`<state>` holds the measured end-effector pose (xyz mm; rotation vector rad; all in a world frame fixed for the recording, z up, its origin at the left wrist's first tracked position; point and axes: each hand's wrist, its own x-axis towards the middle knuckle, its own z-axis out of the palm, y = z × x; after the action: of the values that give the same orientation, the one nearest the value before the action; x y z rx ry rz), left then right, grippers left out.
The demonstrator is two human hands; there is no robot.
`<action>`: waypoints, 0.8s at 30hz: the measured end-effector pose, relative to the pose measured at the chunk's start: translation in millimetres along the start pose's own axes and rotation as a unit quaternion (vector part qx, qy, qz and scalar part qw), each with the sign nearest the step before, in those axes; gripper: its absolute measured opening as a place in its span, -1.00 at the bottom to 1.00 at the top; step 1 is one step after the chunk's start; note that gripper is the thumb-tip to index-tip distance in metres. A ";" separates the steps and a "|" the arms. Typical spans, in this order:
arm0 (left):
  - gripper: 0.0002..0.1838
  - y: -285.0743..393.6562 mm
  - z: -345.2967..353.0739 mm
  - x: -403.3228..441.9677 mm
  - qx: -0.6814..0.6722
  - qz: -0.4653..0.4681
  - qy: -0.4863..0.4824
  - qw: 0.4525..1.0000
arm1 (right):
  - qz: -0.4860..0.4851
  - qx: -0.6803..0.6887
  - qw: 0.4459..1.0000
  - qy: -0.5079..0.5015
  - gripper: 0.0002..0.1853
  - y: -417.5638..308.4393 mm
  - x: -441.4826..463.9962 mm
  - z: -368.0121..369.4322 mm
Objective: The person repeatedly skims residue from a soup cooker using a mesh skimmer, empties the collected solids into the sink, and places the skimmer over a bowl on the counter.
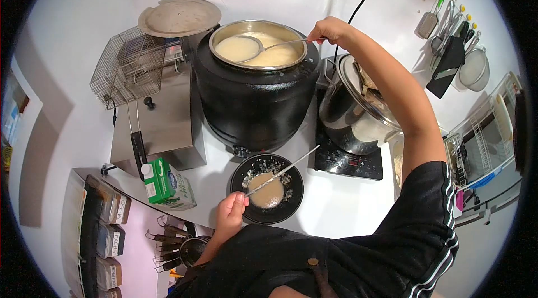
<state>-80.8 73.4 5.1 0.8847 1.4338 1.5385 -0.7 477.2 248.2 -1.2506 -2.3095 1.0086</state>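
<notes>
My right hand (pixel 332 31) is closed round the handle of a large ladle (pixel 239 49), whose bowl, filled with pale broth, is over the open top of a black soup kettle (pixel 255 102). Creamy liquid (pixel 278 54) shows inside the kettle's steel insert. Lower down, my left hand (pixel 232 208) grips the near end of a thin metal stick (pixel 283 172), which slants up to the right across a black bowl (pixel 267 218). That bowl holds light brown liquid (pixel 265 190), with whitish bits stuck round its inner wall.
A green-and-white carton (pixel 168 184) stands left of the bowl, near a steel fryer (pixel 162 119) with a wire basket (pixel 128 65). At right, a steel pot (pixel 344 116) sits on an induction cooker (pixel 353 163). Strainers (pixel 474 68) hang on the right wall.
</notes>
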 end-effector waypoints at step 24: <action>-0.70 1.7 -2.0 2.2 -0.001 -0.007 -0.006 1.000 | 0.021 -0.024 0.999 -0.021 -0.89 2.2 -12.9 -20.1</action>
<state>-83.6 74.6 6.4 0.8793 1.4274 1.5204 19.4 476.0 261.2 -1.3134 -2.3615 1.0099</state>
